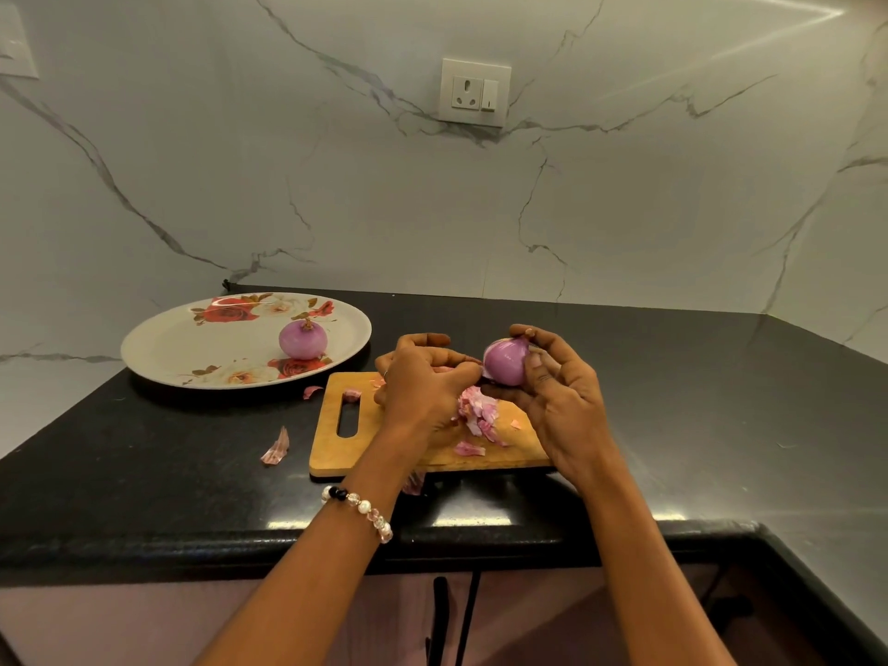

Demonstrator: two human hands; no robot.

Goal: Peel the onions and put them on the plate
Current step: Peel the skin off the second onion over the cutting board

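My right hand (552, 401) grips a smooth purple onion (505, 361) above the wooden cutting board (336, 439), thumb at its top and fingers under it. My left hand (423, 377) is beside the onion with curled fingers and pinches a bit of skin at its left side. A pile of pink onion peels (478, 415) lies on the board below both hands. A second peeled onion (302, 339) sits on the white floral plate (192, 348) at the back left.
The black counter (168, 473) ends in a front edge near me. Loose peel pieces (276, 449) lie on it left of the board. A marble wall with a socket (474, 92) stands behind.
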